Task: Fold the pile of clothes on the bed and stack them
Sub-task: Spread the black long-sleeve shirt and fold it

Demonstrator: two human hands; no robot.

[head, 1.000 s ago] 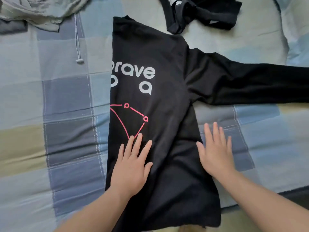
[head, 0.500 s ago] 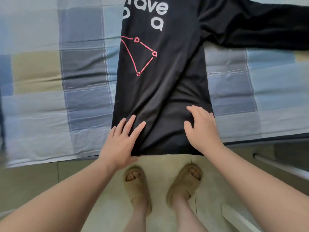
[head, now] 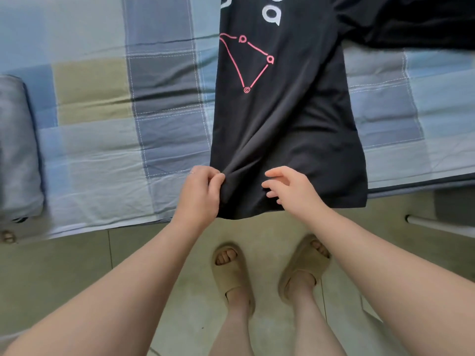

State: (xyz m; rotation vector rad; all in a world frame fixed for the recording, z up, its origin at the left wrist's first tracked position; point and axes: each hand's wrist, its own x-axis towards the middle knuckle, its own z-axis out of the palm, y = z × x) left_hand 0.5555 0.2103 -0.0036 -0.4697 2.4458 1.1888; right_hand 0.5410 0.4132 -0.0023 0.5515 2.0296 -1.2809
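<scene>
We saw a bed (head: 90,150) dressed in a checked cotton cover of pale blue, slate grey and olive squares, filling the upper half of the frame under soft, even light. At the left edge lay a rounded grey-blue fabric cushion (head: 18,150). Below the bed's edge stretched a floor of large pale greenish-beige tiles (head: 64,265). At the right edge, a white tubular bar (head: 437,224) ran low over that floor.

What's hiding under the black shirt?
The black shirt lies on the checked bedsheet, which shows on both sides. Its hem reaches the bed's edge, where the left hand pinches it. Whether anything else lies beneath is covered by the cloth.
</scene>
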